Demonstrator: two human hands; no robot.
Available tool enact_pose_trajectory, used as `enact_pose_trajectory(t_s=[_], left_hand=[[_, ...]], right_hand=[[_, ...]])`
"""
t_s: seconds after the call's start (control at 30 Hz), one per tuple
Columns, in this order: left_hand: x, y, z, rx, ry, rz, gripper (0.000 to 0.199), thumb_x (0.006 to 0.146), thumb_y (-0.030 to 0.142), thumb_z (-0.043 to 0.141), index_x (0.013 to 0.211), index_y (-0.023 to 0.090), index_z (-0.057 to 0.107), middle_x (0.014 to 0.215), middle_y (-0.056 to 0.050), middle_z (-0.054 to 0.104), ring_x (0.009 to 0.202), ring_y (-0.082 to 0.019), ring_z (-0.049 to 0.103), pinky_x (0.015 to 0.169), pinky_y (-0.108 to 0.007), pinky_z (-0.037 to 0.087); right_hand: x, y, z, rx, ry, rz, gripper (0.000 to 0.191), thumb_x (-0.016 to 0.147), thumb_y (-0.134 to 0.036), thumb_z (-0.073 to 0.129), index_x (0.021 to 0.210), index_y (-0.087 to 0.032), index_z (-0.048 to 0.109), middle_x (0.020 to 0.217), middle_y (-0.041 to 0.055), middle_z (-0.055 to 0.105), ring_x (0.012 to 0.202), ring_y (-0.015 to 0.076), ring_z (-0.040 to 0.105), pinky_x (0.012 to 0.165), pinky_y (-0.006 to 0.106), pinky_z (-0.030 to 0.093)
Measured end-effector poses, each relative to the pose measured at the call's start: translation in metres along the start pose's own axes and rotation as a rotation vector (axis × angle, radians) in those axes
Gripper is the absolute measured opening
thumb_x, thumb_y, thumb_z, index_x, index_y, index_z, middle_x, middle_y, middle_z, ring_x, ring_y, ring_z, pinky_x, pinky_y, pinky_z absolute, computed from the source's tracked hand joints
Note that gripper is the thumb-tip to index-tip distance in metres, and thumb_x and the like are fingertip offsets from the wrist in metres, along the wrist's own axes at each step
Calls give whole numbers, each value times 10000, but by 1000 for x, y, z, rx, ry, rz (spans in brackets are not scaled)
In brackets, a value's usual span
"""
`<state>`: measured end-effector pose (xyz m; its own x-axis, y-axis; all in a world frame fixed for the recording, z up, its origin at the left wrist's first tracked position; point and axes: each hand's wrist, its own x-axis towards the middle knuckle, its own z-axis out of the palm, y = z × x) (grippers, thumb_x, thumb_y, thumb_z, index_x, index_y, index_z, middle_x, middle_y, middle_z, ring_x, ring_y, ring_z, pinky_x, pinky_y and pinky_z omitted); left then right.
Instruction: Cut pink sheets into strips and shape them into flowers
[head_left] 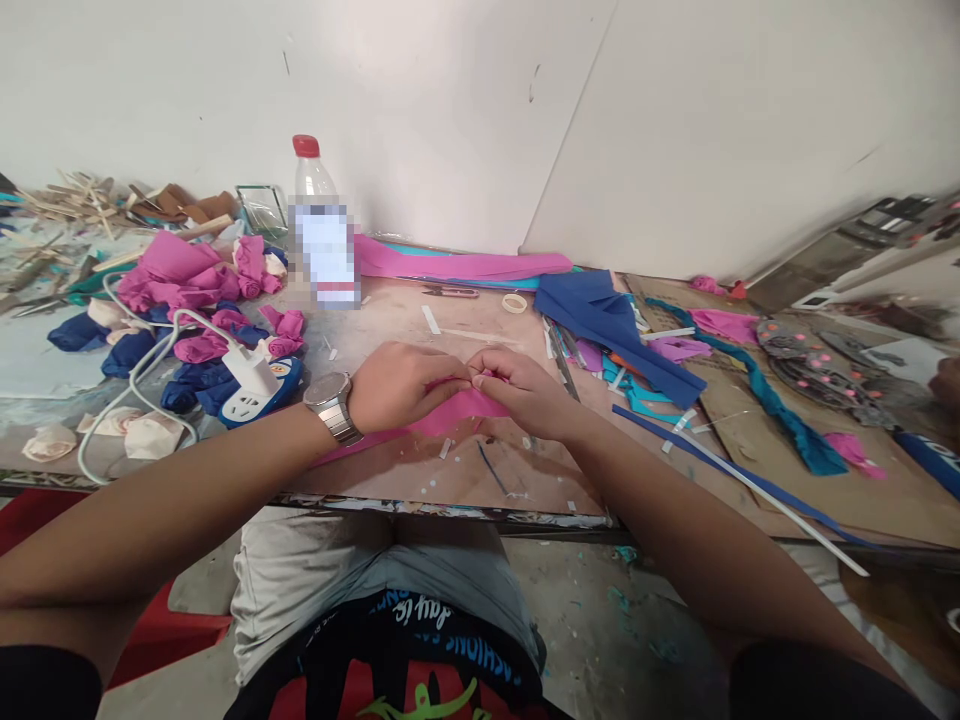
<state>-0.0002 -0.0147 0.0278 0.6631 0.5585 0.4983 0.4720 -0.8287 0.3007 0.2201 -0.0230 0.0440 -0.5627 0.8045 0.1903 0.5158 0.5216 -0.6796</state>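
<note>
A long pink strip (442, 415) runs between my two hands above the table's front part, its loose end trailing down to the left. My left hand (401, 388), with a watch on the wrist, is closed on the strip. My right hand (517, 388) pinches the strip's upper end, its fingertips touching those of my left hand. Fingers cover part of the pink material where the hands meet.
Pink and blue crumpled rolls (180, 270), a white cable and a power strip (262, 400) lie left. A bottle (313, 180) stands behind a phone (326, 255). Blue material (600, 320), small scissors (450, 292) and a teal strip (780, 410) lie beyond and right. Another person's hand (946, 385) shows far right.
</note>
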Motion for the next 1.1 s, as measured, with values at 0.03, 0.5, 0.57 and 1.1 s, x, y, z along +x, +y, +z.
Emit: enact_pose_trajectory(t_s=[0.03, 0.5, 0.57, 1.1], left_hand=[[0, 1, -1, -18, 2, -13, 243, 990, 358, 543, 1024, 220, 740, 913, -22, 783, 773, -161, 691, 670, -270, 414], [5, 0, -5, -410, -66, -206, 229, 929, 326, 589, 879, 159, 738, 719, -9, 702, 617, -109, 557, 617, -245, 403], [5, 0, -5, -413, -79, -205, 250, 937, 348, 584, 895, 159, 743, 729, -15, 708, 624, -113, 567, 616, -244, 408], [6, -9, -2, -545, -179, -241, 320, 954, 399, 550, 882, 139, 721, 692, -9, 633, 609, -104, 494, 586, -225, 386]], right_hand=[[0, 0, 0, 0, 10, -6, 149, 892, -227, 487, 795, -199, 598, 825, 24, 642, 812, 192, 575, 764, 333, 429], [-5, -4, 0, -410, 194, -204, 70, 887, -216, 507, 820, -214, 528, 832, 35, 638, 914, 232, 529, 918, 439, 293], [-5, -4, -1, -445, 187, -216, 69, 884, -212, 495, 821, -216, 520, 826, 37, 633, 921, 238, 528, 919, 445, 288], [-5, -1, -3, -431, 156, -168, 86, 858, -166, 484, 789, -215, 502, 803, 33, 639, 870, 230, 531, 906, 436, 301]])
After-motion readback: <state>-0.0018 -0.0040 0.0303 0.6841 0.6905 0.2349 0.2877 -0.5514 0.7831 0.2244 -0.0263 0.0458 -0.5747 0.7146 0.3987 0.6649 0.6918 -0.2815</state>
